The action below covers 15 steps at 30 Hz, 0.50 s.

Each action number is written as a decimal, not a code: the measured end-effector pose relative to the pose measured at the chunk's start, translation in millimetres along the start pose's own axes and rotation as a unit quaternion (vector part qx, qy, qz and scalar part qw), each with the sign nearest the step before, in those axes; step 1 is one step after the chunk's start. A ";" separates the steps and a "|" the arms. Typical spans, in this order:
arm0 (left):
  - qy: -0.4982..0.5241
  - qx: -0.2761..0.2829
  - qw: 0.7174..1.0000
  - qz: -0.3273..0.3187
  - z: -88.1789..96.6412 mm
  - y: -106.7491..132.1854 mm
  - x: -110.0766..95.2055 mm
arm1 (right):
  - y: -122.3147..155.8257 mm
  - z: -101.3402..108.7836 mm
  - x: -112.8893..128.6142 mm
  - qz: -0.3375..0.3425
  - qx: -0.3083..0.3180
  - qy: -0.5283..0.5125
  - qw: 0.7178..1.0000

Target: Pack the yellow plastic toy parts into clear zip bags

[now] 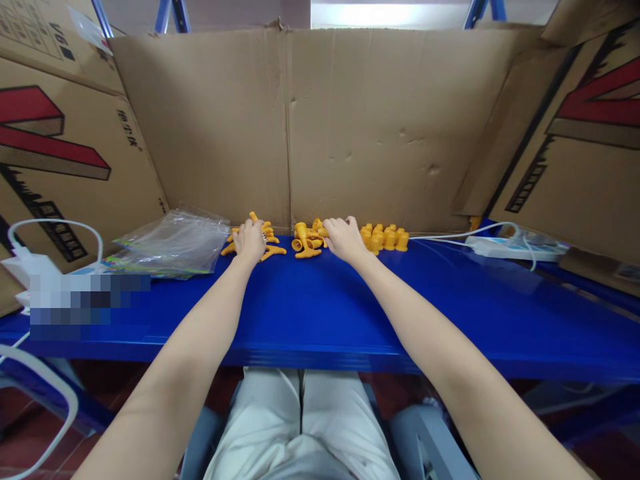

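Small yellow plastic parts lie at the back of the blue table (320, 313). My left hand (249, 241) rests palm down on a loose pile of these yellow parts (273, 252), its fingers curled over some of them. My right hand (341, 239) reaches into a middle heap of yellow parts (306, 241), fingers bent onto them. Whether either hand holds a part is hidden. To the right, several yellow parts stand upright in a tidy group (385, 237).
A stack of clear plastic bags (173, 243) lies left of my left hand. A white power strip (510, 248) with cables sits at the right. A white charger and cord (30, 267) are at the far left. Cardboard walls (350, 127) enclose the table's back and sides.
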<state>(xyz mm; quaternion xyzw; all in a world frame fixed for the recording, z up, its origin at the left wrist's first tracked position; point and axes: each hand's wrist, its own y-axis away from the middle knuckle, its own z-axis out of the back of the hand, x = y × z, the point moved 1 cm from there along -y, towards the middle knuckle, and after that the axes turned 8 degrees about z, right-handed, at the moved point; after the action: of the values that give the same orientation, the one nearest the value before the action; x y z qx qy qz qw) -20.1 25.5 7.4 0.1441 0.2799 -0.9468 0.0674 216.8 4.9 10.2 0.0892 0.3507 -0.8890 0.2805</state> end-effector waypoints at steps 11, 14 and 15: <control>0.009 0.090 0.996 -0.014 -26.9 -6.4 23.5 | -0.1 7.8 -2.1 -0.023 -0.011 -0.036 0.999; 0.024 0.111 0.994 -0.003 -34.7 -11.8 28.0 | -5.1 15.8 -9.7 -0.064 -0.059 -0.059 0.994; 0.037 0.112 0.993 -0.015 -37.0 -14.1 28.6 | -7.0 18.5 -13.9 -0.084 -0.079 -0.068 0.991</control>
<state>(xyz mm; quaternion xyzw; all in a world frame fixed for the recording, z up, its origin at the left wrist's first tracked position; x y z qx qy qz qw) -41.5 56.2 -24.0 0.1815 0.1771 -0.9670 0.0260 225.1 2.7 32.8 -0.0239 0.4059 -0.8831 0.2343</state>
